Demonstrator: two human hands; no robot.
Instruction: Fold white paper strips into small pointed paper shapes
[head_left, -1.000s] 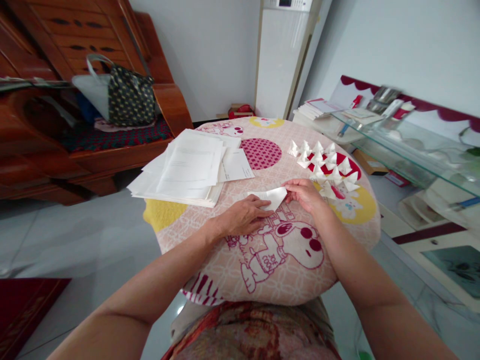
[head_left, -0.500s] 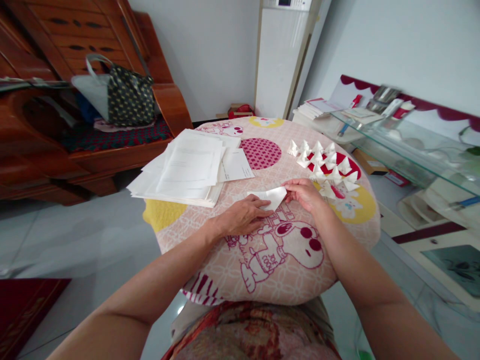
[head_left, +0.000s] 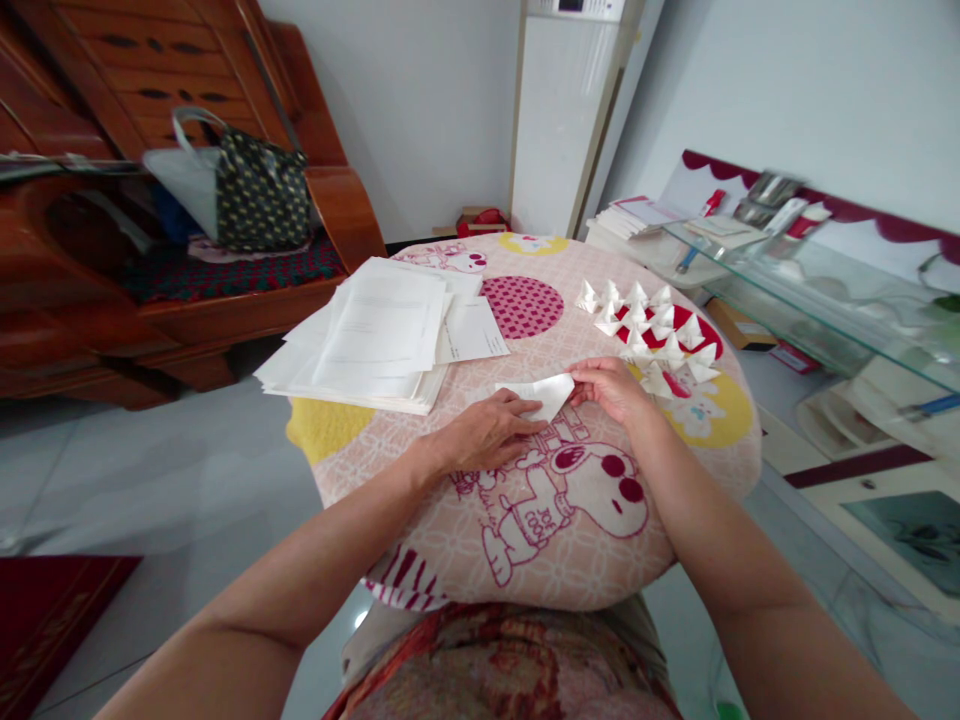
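Note:
A small folded piece of white paper [head_left: 551, 393] lies on the round cloth-covered table in front of me. My left hand [head_left: 495, 428] rests over its left part, fingers stretched out and lying on the paper. At the paper's right corner, my right hand [head_left: 604, 387] pinches the edge between thumb and fingers. Just beyond that hand stand several folded white paper shapes with pointed tips [head_left: 636, 316], set out in rows. Part of the paper is hidden under my left fingers.
A stack of white paper sheets [head_left: 382, 325] covers the table's left side. The pink patterned tablecloth [head_left: 450, 540] reaches the near edge by my lap. To the right is a glass shelf [head_left: 847, 300] with cups and papers. A wooden bench [head_left: 337, 210] holds a dark patterned bag [head_left: 259, 195].

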